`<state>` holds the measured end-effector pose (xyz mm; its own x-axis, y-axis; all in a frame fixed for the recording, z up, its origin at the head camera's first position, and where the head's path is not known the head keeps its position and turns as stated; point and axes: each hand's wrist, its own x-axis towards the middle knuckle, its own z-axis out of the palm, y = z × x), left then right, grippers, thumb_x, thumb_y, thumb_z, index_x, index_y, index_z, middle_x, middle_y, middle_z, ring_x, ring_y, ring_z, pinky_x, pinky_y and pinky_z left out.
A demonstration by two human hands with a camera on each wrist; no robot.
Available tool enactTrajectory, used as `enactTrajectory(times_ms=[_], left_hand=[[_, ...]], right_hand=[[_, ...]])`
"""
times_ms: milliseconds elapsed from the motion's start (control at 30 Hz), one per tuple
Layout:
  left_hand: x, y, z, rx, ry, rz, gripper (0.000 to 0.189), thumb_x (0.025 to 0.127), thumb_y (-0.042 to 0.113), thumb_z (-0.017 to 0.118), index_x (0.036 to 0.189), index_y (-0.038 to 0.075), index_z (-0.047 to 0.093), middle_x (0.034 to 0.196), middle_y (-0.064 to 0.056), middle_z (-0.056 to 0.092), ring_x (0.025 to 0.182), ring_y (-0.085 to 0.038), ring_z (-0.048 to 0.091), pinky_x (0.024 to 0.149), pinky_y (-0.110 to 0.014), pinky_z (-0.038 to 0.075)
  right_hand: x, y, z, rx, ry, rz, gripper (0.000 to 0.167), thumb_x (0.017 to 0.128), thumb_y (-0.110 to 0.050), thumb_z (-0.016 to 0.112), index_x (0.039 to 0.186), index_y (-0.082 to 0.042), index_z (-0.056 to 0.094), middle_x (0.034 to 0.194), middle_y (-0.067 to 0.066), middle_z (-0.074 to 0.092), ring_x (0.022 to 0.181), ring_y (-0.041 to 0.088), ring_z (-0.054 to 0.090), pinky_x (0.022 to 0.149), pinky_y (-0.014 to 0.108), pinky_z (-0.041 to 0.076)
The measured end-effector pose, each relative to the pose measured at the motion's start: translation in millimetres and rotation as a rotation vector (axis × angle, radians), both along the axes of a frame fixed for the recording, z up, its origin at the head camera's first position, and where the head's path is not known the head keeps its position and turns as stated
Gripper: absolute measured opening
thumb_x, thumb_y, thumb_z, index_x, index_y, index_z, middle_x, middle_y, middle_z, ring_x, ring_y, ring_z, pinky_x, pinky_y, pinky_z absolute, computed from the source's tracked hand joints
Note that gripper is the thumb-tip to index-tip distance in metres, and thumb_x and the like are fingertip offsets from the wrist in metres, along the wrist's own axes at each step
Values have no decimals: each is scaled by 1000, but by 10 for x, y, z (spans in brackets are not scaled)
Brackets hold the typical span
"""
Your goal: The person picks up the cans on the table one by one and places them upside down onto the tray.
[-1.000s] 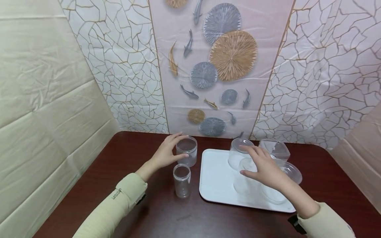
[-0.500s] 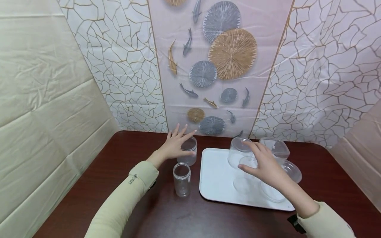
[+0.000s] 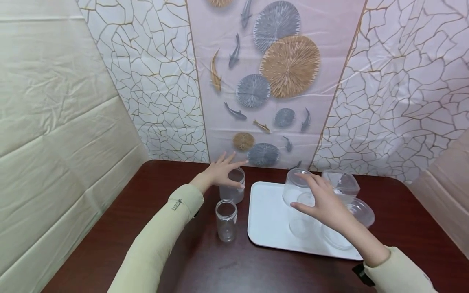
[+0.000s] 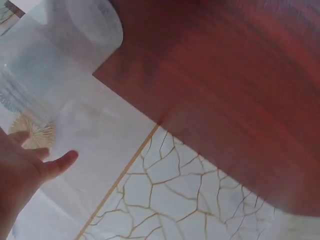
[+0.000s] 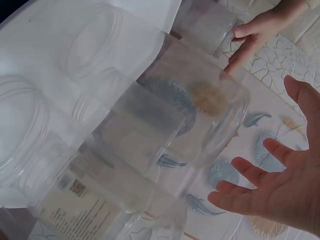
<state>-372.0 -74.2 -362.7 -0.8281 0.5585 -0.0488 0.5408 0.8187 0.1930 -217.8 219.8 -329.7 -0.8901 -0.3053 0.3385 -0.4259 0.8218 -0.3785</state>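
My left hand (image 3: 221,172) is spread just over the mouth of a wide clear plastic jar (image 3: 232,195) at the back of the table. In the left wrist view that jar (image 4: 65,55) shows beyond the fingertips, with a gap between. A narrower clear jar (image 3: 226,224) stands in front of it with its mouth up. On the right, my right hand (image 3: 326,201) hovers with parted fingers over clear containers on a white tray (image 3: 269,219). A round clear container (image 3: 293,191) stands at the tray's back. In the right wrist view, a printed label (image 5: 77,207) shows on one container.
A squarish clear container (image 3: 340,183) stands at the back right, beside a round, wide-rimmed one (image 3: 362,211). Several clear pieces overlap on the tray under the right forearm. A patterned cloth (image 3: 256,134) hangs behind the dark red table (image 3: 176,179).
My left hand has moved right and slightly forward over the wide jar, its fingers spreading wider. The right hand has stayed nearly still. The containers stand where they were.
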Motion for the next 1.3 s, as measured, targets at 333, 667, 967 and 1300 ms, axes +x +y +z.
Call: enactTrajectory(times_ms=[333, 667, 967, 1300], left_hand=[[-17, 163, 185, -109, -12, -36, 75, 73, 59, 71, 138, 33, 46, 146, -12, 37, 133, -34, 35, 106, -50, 35], [-46, 234, 314, -168, -68, -61, 64, 74, 45, 76, 130, 21, 55, 131, -8, 52, 121, -25, 50, 101, -39, 42], [-43, 181, 369, -172, -73, -68, 55, 76, 38, 74, 125, 18, 58, 129, -5, 55, 117, -21, 52, 98, -36, 43], [-49, 123, 514, -117, 6, -123, 50, 75, 32, 74, 120, 18, 59, 121, -9, 60, 112, -24, 56, 96, -37, 45]], right_hand=[[-13, -37, 2, 1, 7, 26, 69, 79, -25, 76, 137, -6, 42, 136, 24, 42, 126, 46, 35, 96, 66, 34], [-26, -65, -31, 16, 26, 49, 68, 76, -22, 78, 134, -5, 45, 131, 21, 46, 123, 46, 38, 95, 65, 35], [-24, -79, -35, -3, 39, 69, 67, 76, -21, 78, 133, -6, 46, 130, 19, 47, 122, 44, 39, 95, 64, 34], [-7, -73, -31, -15, 56, 69, 67, 76, -20, 78, 133, -6, 47, 130, 18, 48, 122, 43, 40, 94, 64, 35]])
